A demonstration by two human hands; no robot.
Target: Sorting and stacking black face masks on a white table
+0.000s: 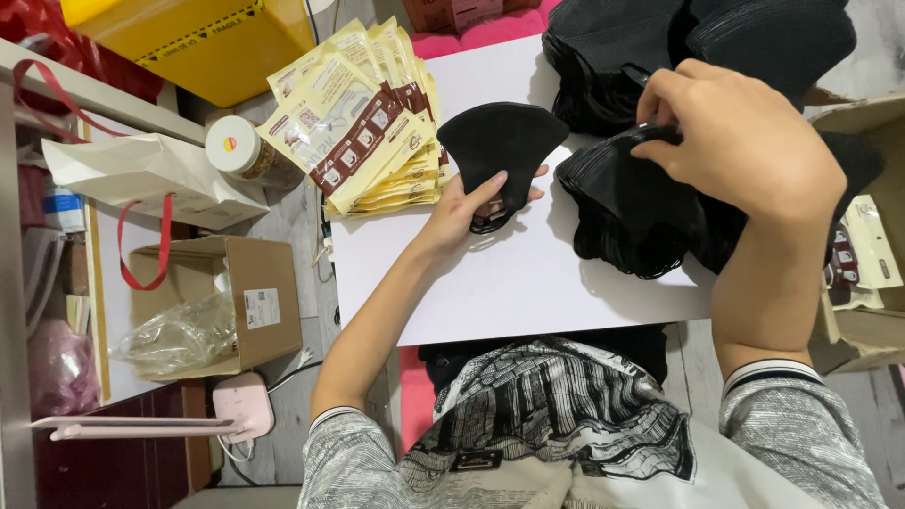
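Observation:
My left hand (468,208) holds a single folded black face mask (501,146) against the white tabletop (528,283). My right hand (735,132) rests on a thick pile of black masks (627,212) at the right of the table, its fingers pinching the top mask's edge. Another heap of black masks (622,47) lies at the far end. A fanned stack of yellow-and-brown packaging sleeves (363,123) sits just left of the held mask.
A yellow bin (203,42) and a white-lidded jar (240,151) stand at the far left. A cardboard box (231,302) with clear plastic, a white paper bag with red handles (141,174) and a pink device (243,405) are on the floor side. Another carton (867,283) is at right.

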